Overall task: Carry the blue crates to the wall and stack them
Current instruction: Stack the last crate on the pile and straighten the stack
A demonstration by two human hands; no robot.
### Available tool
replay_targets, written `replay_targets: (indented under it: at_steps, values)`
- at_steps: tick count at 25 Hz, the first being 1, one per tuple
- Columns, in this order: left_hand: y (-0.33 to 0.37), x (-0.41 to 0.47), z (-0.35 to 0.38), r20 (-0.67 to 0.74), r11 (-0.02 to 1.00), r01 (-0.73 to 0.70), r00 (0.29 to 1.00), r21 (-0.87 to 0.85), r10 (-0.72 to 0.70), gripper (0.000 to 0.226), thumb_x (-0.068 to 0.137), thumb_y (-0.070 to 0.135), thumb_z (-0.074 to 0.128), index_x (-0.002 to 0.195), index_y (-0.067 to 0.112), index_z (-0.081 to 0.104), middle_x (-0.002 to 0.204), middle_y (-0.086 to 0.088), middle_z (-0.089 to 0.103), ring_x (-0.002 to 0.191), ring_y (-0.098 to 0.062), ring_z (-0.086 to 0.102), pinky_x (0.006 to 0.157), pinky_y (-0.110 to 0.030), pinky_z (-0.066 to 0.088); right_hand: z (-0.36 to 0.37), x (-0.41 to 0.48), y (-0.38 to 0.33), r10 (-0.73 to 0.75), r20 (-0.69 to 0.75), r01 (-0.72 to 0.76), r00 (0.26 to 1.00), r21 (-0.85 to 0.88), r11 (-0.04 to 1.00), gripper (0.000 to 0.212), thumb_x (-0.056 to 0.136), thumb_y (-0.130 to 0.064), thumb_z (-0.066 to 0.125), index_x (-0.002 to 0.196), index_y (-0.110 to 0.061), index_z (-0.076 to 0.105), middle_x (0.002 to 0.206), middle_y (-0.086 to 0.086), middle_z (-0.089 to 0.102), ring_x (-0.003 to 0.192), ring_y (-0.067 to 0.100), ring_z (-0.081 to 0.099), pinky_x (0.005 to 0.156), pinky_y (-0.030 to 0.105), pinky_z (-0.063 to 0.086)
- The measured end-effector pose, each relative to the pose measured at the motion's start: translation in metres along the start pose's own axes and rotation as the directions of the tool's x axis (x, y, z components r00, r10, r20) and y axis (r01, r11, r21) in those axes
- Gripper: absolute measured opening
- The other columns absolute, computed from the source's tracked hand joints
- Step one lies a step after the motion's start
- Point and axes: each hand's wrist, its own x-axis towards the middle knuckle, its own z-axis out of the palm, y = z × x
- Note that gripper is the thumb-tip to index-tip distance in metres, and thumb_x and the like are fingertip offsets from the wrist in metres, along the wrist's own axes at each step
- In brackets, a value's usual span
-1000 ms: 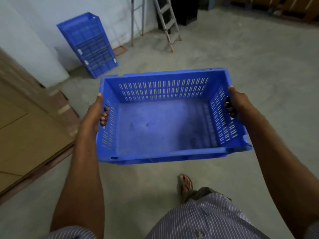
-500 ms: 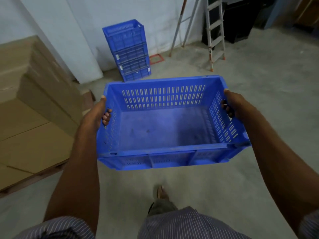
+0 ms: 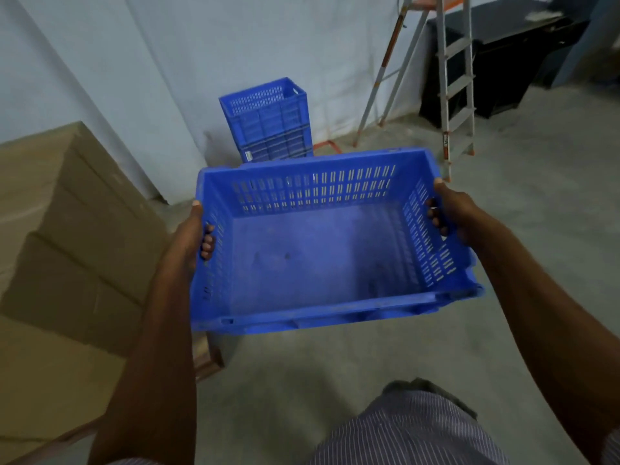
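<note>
A: Far left first. Brown boxes (image 3: 67, 229), piled up, much bigger in view than a second ago.
B: Meaning closer to the wall (image 3: 151, 62)?
A: Yes. Walked forward and turned a bit. Next, left hand (image 3: 189, 239): curled tight on the crate (image 3: 318, 256), thumb on the rim, fingers poked in through the side hole.
B: And the crate itself?
A: Up in the air, in the middle, held flat between both hands. Nothing in it. Same hold as before.
B: Behind it?
A: Stack (image 3: 268, 122) of blue crates, right by the wall. Was off to the left a second ago. Now straight ahead, just past the far rim.
B: Good for the job, then.
A: Looks so. Lined up with the stack, but not there yet. Some floor (image 3: 352, 364) to cross, then a lift up onto the top.
B: Right side?
A: Right hand (image 3: 453, 209): curled on the other end, fingers through that hole too. Further right, ladder (image 3: 456, 95), well clear.
B: Anything to watch?
A: Boxes close by the left elbow. Best to keep the crate level.
</note>
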Motion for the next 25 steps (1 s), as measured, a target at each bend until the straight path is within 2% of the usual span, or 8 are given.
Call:
replay_targets:
  at_steps: [4,7,11,16,20,22,25]
  values:
    - [0.048,0.099,0.024,0.013,0.999,0.029,0.999,-0.016,-0.029,0.062,0.098,0.073,0.03,0.07,0.018,0.037,0.04,0.006,0.028,0.028,-0.008,0.021,0.033,-0.012,0.019,0.028,0.106,-0.051,0.013,0.037,-0.014,0.999,0.001,1.0,0.051,0.103,-0.06,0.033,0.078,-0.018,0.046,0.065,0.0,0.044,0.047,0.012,0.037,0.041,0.021,0.025]
    - [0.086,0.176,0.048,0.0,0.999,0.041,0.999,-0.006,-0.041,0.063,0.099,0.072,0.028,0.071,0.016,0.037,0.039,0.006,0.029,0.027,-0.007,0.022,0.032,-0.011,0.018,0.048,0.194,-0.089,-0.007,0.049,0.008,0.999,-0.023,1.0,0.052,0.103,-0.059,0.033,0.077,-0.017,0.047,0.066,0.001,0.045,0.048,0.012,0.037,0.04,0.021,0.026]
    - [0.146,0.276,0.078,0.006,0.996,0.09,0.996,-0.006,-0.09,0.065,0.1,0.071,0.025,0.071,0.015,0.038,0.04,0.005,0.031,0.027,-0.007,0.025,0.033,-0.011,0.02,0.073,0.313,-0.157,-0.006,0.062,0.011,0.998,-0.083,0.997,0.052,0.104,-0.057,0.032,0.08,-0.014,0.048,0.066,0.004,0.046,0.05,0.014,0.038,0.046,0.027,0.025]
    - [0.211,0.384,0.091,-0.017,0.988,0.15,0.988,-0.046,-0.151,0.066,0.1,0.072,0.025,0.073,0.014,0.041,0.04,0.005,0.034,0.028,-0.006,0.028,0.032,-0.011,0.023,0.119,0.444,-0.25,0.02,0.108,-0.004,0.994,-0.147,0.989,0.052,0.105,-0.057,0.03,0.081,-0.014,0.048,0.067,0.002,0.046,0.043,0.01,0.042,0.04,0.021,0.024]
    - [0.252,0.484,0.091,-0.053,0.986,0.156,0.986,-0.057,-0.159,0.065,0.101,0.069,0.024,0.074,0.013,0.043,0.04,0.006,0.034,0.027,-0.005,0.027,0.032,-0.011,0.02,0.175,0.55,-0.298,0.043,0.154,-0.014,0.987,-0.182,0.983,0.052,0.105,-0.055,0.029,0.078,-0.015,0.049,0.067,0.001,0.047,0.027,0.003,0.041,0.038,0.014,0.021]
    - [0.271,0.534,0.09,-0.062,0.989,0.137,0.988,-0.056,-0.14,0.063,0.102,0.067,0.024,0.074,0.014,0.043,0.04,0.006,0.033,0.026,-0.005,0.026,0.032,-0.01,0.019,0.204,0.597,-0.316,0.051,0.144,-0.023,0.988,-0.189,0.982,0.052,0.105,-0.056,0.029,0.077,-0.016,0.049,0.067,0.001,0.047,0.031,0.006,0.041,0.041,0.018,0.021]
    - [0.304,0.599,0.084,-0.058,0.992,0.106,0.992,-0.071,-0.11,0.062,0.102,0.067,0.025,0.074,0.015,0.043,0.039,0.007,0.032,0.027,-0.005,0.025,0.033,-0.01,0.019,0.241,0.65,-0.353,0.021,0.16,0.006,0.987,-0.167,0.986,0.052,0.105,-0.056,0.03,0.078,-0.016,0.049,0.066,0.002,0.046,0.048,0.013,0.037,0.047,0.023,0.02]
